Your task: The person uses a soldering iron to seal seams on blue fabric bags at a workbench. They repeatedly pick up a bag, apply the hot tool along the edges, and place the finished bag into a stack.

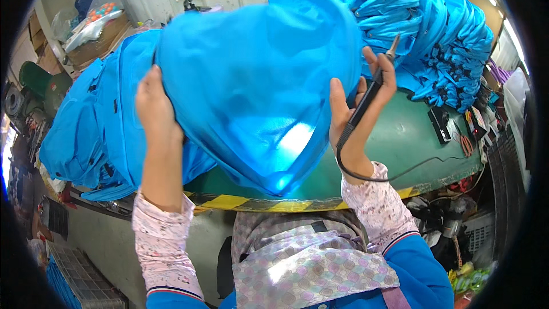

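Observation:
My left hand (158,109) grips the left rim of a blue fabric piece (254,74), rounded triangular with a piped edge, held up over the green table (409,126). My right hand (349,120) holds a black pen-like corded tool (364,103) with its thin metal tip pointing up, while its thumb and fingers also rest on the fabric's right rim. Folded blue fabric pieces (91,126) lie just left of my left hand. A big heap of similar pieces (429,34) sits behind and right of the tool.
A black device (441,123) with a cord lies at the table's right. Yellow-and-black tape (226,203) marks the front edge. A cardboard box (97,37) with things on it stands at the back left. Crates (80,272) and clutter fill the floor at both sides.

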`<action>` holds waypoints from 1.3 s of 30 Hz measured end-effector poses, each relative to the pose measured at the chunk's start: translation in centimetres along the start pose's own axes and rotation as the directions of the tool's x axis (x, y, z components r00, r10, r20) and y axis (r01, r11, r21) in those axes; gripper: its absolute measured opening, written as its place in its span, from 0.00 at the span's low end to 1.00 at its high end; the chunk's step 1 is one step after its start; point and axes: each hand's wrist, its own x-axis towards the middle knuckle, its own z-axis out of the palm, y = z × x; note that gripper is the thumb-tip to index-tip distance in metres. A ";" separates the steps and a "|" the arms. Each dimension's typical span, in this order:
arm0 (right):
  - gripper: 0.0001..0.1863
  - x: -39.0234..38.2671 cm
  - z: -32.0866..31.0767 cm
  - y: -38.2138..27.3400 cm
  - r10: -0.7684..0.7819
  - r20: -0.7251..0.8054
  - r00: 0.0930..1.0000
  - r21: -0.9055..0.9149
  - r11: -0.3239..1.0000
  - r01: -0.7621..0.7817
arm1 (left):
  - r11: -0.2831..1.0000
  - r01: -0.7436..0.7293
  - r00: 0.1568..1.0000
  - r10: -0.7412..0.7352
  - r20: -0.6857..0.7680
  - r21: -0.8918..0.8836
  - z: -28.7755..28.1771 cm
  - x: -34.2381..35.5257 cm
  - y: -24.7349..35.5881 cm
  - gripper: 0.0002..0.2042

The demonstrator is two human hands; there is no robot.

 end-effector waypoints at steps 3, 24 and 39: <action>0.34 -1.7 -1.7 2.0 0.050 -0.018 0.999 0.024 0.998 -0.050 | 0.933 -0.265 0.964 0.266 0.031 0.244 -0.1 -5.1 -4.0 0.20; 0.33 -4.1 -3.2 3.1 -0.074 0.062 0.995 -0.146 0.986 0.082 | 0.711 0.685 0.386 -0.539 0.748 0.159 3.3 -19.6 -10.8 0.19; 0.18 -9.7 -12.5 -3.5 -0.317 0.519 0.794 -0.152 0.879 0.451 | 0.718 0.681 0.378 -0.514 0.770 0.145 4.2 -19.3 -12.6 0.16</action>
